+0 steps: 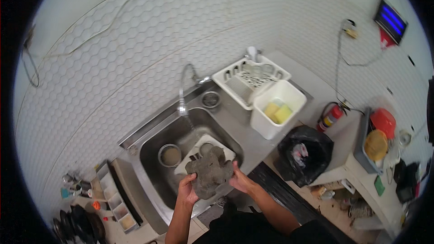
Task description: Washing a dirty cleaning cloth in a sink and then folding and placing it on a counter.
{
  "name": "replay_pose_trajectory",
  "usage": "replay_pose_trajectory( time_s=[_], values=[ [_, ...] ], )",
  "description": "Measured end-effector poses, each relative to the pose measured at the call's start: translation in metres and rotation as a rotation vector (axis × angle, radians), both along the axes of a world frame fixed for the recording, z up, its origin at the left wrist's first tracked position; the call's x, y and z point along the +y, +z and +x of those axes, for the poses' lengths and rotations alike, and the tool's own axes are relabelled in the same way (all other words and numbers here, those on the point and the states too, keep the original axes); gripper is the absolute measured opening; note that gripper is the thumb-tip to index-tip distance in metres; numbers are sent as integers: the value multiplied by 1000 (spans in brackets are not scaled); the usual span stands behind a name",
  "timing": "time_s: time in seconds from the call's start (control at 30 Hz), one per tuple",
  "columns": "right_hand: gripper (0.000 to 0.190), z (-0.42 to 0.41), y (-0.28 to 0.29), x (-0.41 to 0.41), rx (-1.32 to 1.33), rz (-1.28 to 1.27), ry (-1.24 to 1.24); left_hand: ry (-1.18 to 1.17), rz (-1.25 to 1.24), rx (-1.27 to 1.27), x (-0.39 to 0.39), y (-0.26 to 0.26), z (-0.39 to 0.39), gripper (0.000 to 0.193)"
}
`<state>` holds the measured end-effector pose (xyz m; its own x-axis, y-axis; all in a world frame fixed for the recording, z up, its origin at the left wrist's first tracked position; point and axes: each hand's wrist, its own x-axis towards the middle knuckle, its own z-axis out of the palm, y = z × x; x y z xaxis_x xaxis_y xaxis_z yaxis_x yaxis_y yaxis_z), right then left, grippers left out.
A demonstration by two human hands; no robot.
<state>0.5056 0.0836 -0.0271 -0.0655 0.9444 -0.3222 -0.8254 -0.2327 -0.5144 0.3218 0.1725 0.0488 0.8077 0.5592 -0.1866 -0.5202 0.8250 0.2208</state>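
Observation:
A bunched grey cloth (210, 173) hangs between my two hands above the front part of the metal sink (159, 189). My left hand (187, 189) grips its left edge, thumb on top. On the opposite side, my right hand (241, 179) holds the right edge. Beneath and beyond the cloth, a white plastic board or tray (190, 162) lies in the sink, partly hidden, with a round dish (206, 148) on it. Left of that, a round metal bowl (170, 155) contains cloudy liquid. Water runs from the faucet (182, 108) into the basin.
A white dish rack (234, 89) stands behind a white bin (261, 125) holding yellow sponges (279, 112). A metal scourer dish (211, 99) sits by the faucet. To the right are a black-bagged trash bin (318, 149) and a fire extinguisher (330, 118). A compartment tray (115, 196) is at left.

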Motion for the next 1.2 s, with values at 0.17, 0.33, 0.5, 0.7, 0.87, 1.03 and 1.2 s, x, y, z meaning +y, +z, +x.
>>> replay_pose_trajectory(
  time_s=[0.17,0.33,0.5,0.7,0.87,1.03,1.2],
  values=[
    [78,63,26,-125,-124,136,-368,-233,-59,-46,-66,9,80,45],
    [71,119,48,-266,-1119,-226,-529,-538,88,-38,-165,0,167,49],
    [76,143,31,-400,-1111,-446,-801,-910,57,-67,-255,-32,258,47],
    [66,162,52,-557,-208,150,-1197,-1133,45,-101,-397,0,356,45],
    [25,180,104,-643,-494,-249,-1444,-1260,483,138,-484,18,432,51],
    [25,203,112,-714,-374,-375,-1493,-1349,1101,21,-559,14,499,63],
    [33,245,64,-781,-263,-60,-1501,-1290,804,3,-642,14,540,59]
  ],
)
